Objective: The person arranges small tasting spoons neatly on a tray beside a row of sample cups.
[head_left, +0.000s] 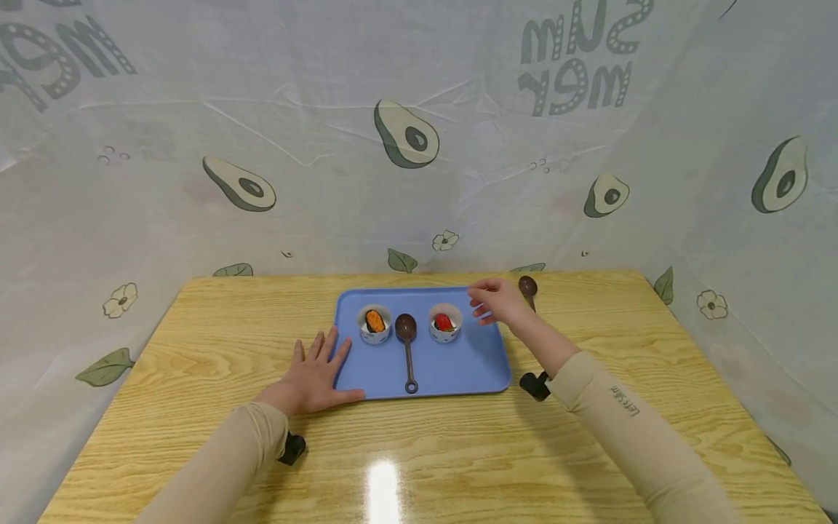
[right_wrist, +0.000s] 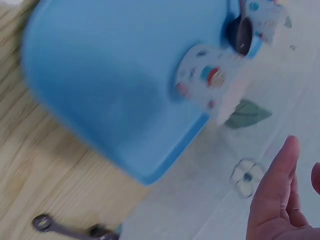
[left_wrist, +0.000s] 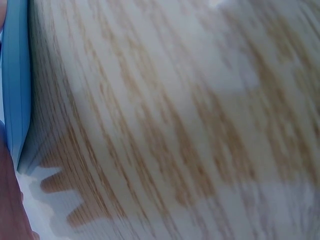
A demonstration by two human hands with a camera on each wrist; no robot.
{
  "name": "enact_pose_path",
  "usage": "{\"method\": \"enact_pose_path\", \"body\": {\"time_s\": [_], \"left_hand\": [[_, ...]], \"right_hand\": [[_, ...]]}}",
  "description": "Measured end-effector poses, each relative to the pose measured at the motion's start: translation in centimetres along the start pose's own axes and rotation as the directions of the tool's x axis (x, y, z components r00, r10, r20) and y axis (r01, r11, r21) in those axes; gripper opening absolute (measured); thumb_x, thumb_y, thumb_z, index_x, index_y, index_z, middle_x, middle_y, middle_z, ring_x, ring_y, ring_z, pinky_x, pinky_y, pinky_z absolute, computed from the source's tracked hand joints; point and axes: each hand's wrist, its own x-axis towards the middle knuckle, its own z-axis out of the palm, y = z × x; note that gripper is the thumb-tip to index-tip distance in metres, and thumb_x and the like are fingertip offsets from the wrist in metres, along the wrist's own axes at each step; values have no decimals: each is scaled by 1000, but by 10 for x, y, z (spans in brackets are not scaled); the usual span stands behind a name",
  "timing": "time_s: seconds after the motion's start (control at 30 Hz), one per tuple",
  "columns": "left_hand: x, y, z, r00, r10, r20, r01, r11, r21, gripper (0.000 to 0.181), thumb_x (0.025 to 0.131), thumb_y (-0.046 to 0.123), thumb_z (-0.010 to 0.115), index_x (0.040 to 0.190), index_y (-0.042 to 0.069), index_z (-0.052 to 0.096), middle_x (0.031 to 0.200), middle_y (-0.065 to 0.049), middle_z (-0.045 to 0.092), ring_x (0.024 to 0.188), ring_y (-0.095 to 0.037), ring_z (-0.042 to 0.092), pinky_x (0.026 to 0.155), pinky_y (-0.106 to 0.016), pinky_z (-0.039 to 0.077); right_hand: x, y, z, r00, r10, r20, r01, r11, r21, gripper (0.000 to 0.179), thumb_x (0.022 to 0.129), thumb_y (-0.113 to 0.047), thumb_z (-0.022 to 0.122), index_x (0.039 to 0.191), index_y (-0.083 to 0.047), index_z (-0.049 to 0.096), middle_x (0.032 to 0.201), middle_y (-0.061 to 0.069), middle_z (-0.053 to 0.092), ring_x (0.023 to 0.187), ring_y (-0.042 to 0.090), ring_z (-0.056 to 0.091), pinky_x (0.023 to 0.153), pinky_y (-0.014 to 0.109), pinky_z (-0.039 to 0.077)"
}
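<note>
A blue tray (head_left: 458, 371) lies on the table. My left hand (head_left: 310, 377), fingers spread, rests at its left edge. Over the tray's right side hovers my right hand (head_left: 500, 302), fingers loosely bent, holding nothing. Nearest to it on the tray is a patterned paper cup (head_left: 445, 336) with a red-topped sushi piece (head_left: 444, 323) inside. Another paper cup (head_left: 374, 338) to the left contains an orange-topped sushi piece (head_left: 375, 321). Between the cups lies a dark brown spoon (head_left: 406, 329), its ring-ended handle towards me. The right wrist view shows the right hand (right_wrist: 275, 210) apart from the cup (right_wrist: 207, 77).
Beyond the tray's right edge, a second dark brown spoon (head_left: 527, 287) lies on the wooden table (head_left: 445, 451), partly hidden behind the right hand. A pale cloth (head_left: 314, 182) printed with avocados and leaves hangs behind the table and along its sides.
</note>
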Motion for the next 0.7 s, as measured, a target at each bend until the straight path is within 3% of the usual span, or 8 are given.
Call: {"method": "enact_pose_path", "body": {"time_s": [0.23, 0.43, 0.6, 0.7], "left_hand": [[1, -2, 1, 1000, -5, 2, 5, 1000, 1, 101, 80, 70, 52, 150, 5, 20, 155, -25, 5, 141, -47, 8, 106, -70, 4], [2, -1, 1, 1000, 1, -1, -1, 1000, 7, 101, 80, 71, 51, 150, 5, 20, 155, -26, 5, 141, -47, 9, 105, -70, 5], [1, -1, 1, 1000, -1, 5, 1, 1000, 3, 101, 80, 71, 51, 150, 5, 19, 155, -25, 5, 142, -46, 8, 106, -70, 5], [1, -2, 2, 1000, 4, 0, -4, 1000, -5, 101, 80, 71, 50, 150, 4, 20, 155, -26, 5, 141, -47, 9, 105, -70, 4]], "right_hand": [[13, 18, -28, 997, 11, -78, -15, 998, -54, 39, 96, -24, 52, 126, 2, 53, 112, 23, 61, 78, 17, 64, 77, 36, 55], [17, 30, -49, 993, 15, -116, -24, 996, -81, 45, 97, -26, 49, 134, 1, 47, 116, 21, 58, 84, 17, 63, 88, 40, 52], [18, 35, -57, 987, 21, -157, -40, 992, -117, 48, 97, -29, 48, 134, 2, 46, 114, 19, 59, 84, 15, 62, 86, 39, 52], [21, 40, -61, 983, 42, -179, -62, 993, -105, 47, 97, -30, 50, 129, 4, 49, 96, 9, 61, 72, 10, 58, 77, 35, 53]]}}
